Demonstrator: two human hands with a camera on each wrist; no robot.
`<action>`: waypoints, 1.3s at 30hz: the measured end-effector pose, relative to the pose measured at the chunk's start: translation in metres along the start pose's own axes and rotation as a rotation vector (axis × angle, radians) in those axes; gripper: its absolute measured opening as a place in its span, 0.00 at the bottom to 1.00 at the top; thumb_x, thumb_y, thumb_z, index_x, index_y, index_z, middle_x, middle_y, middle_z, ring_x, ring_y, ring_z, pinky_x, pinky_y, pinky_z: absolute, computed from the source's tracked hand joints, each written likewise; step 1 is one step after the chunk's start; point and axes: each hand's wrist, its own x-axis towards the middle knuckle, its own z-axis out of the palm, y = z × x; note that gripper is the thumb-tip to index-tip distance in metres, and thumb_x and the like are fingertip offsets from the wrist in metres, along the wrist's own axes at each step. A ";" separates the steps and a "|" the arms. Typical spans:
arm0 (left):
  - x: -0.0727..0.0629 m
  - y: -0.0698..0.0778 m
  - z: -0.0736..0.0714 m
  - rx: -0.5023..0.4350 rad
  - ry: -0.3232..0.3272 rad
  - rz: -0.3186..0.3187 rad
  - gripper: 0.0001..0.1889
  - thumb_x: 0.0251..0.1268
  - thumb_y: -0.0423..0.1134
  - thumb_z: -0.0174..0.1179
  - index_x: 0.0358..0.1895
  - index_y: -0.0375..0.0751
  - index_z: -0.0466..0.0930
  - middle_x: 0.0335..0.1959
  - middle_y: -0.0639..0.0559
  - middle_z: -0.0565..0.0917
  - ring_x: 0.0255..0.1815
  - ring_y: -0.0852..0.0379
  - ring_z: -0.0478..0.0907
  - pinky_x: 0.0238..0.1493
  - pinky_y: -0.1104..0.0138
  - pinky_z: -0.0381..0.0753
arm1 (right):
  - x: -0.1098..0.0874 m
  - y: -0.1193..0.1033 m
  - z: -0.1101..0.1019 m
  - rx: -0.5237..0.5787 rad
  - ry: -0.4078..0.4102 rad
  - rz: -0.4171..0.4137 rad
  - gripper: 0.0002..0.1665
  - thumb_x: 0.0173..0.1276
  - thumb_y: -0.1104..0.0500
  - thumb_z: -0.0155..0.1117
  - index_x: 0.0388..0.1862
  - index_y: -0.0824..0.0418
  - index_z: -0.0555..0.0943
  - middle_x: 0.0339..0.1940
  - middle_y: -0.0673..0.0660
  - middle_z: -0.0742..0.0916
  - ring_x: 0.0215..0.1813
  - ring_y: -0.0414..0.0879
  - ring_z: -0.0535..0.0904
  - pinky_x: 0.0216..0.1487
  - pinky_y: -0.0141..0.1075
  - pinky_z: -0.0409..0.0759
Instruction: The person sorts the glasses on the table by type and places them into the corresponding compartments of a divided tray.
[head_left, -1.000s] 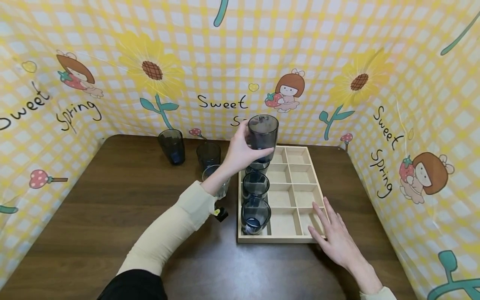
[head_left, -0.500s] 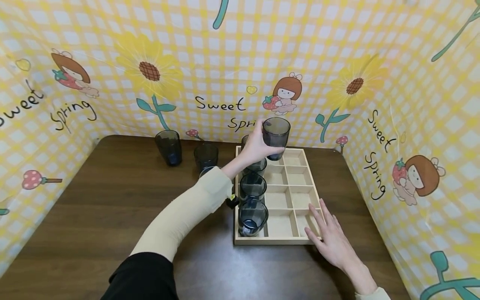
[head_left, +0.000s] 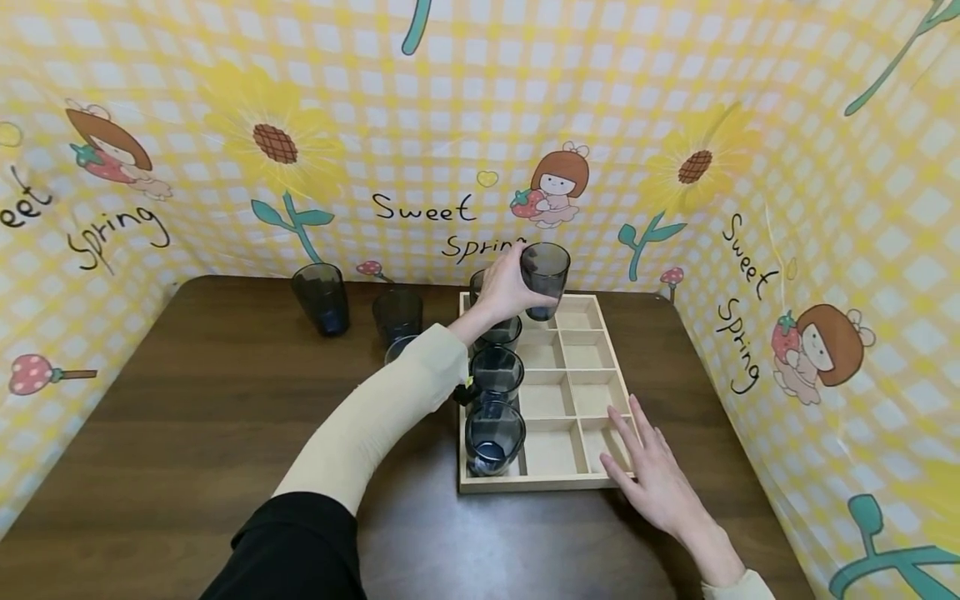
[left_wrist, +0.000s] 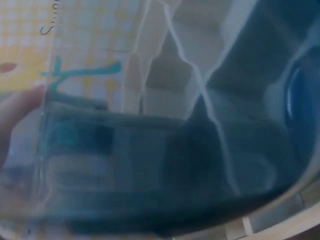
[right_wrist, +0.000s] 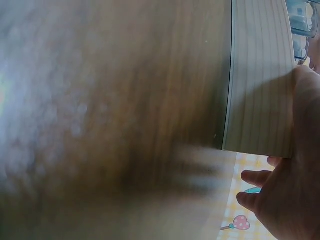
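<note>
Left hand (head_left: 504, 290) and right hand (head_left: 660, 477) do different work in the head view: the left has its fingers round the side of a dark glass (head_left: 545, 271), mouth up, while the right lies with straight, spread fingers on the near right corner of the tray (head_left: 547, 483), grasping nothing. The held glass is over the back end of the tray's middle column; whether its base touches the wood cannot be told. Four glasses stand along the left column, from the near glass (head_left: 495, 437) to the back glass (head_left: 476, 287), partly hidden by the left hand. On the table (head_left: 225, 433), left of the tray, are a far-left glass (head_left: 321, 300), a second glass (head_left: 397, 312) and a third glass (head_left: 395, 348), mostly behind the sleeve (head_left: 382, 408). The step seems to be setting a glass into the middle column's back compartment.

In the blurred left wrist view, the held glass fills most of the frame, dividers (left_wrist: 202, 90) showing through it. The next move probably calls for lowering it straight between these, then loosening the fingers once it sits flat.

In the right wrist view, the right hand lies along the tray's side wall (right_wrist: 260, 75); keeping it there should steady the tray.
</note>
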 end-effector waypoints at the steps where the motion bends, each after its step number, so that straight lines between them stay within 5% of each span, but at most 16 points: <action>1: 0.000 -0.001 0.000 0.023 -0.003 -0.003 0.55 0.53 0.52 0.87 0.83 0.43 0.65 0.73 0.40 0.80 0.76 0.40 0.74 0.81 0.45 0.69 | 0.000 0.000 0.000 0.000 0.000 0.000 0.44 0.83 0.48 0.66 0.91 0.55 0.61 0.92 0.73 0.56 0.85 0.74 0.67 0.81 0.77 0.59; 10: -0.006 -0.008 0.009 0.208 -0.002 0.030 0.59 0.54 0.53 0.87 0.85 0.38 0.61 0.76 0.39 0.79 0.81 0.38 0.70 0.88 0.44 0.59 | 0.001 0.002 0.002 -0.005 0.005 0.000 0.45 0.82 0.48 0.66 0.91 0.55 0.62 0.91 0.73 0.56 0.86 0.74 0.65 0.81 0.77 0.59; 17: -0.006 -0.006 0.009 0.327 -0.047 0.005 0.54 0.59 0.52 0.84 0.83 0.35 0.63 0.67 0.40 0.87 0.81 0.39 0.71 0.89 0.47 0.55 | 0.002 0.002 0.001 -0.015 0.026 -0.016 0.44 0.82 0.49 0.66 0.90 0.54 0.62 0.91 0.74 0.57 0.83 0.75 0.69 0.80 0.77 0.61; 23: -0.005 -0.008 0.012 0.397 -0.046 -0.020 0.54 0.59 0.57 0.82 0.82 0.34 0.65 0.72 0.38 0.83 0.83 0.39 0.68 0.89 0.47 0.57 | 0.003 0.004 0.001 -0.018 0.003 -0.002 0.44 0.83 0.48 0.66 0.91 0.54 0.61 0.92 0.73 0.56 0.83 0.73 0.70 0.81 0.76 0.60; 31: -0.006 -0.007 0.014 0.536 -0.022 -0.053 0.50 0.58 0.65 0.80 0.74 0.32 0.75 0.71 0.36 0.80 0.77 0.39 0.69 0.85 0.47 0.63 | 0.003 0.003 0.000 -0.021 0.011 -0.002 0.43 0.83 0.48 0.66 0.90 0.56 0.63 0.91 0.74 0.57 0.83 0.74 0.69 0.80 0.77 0.61; 39: -0.006 -0.005 0.013 0.626 -0.064 -0.103 0.46 0.59 0.70 0.77 0.68 0.37 0.82 0.71 0.38 0.77 0.77 0.40 0.67 0.86 0.49 0.60 | 0.004 0.003 0.001 -0.016 -0.017 0.014 0.44 0.83 0.47 0.65 0.91 0.55 0.61 0.92 0.73 0.55 0.85 0.73 0.68 0.82 0.76 0.59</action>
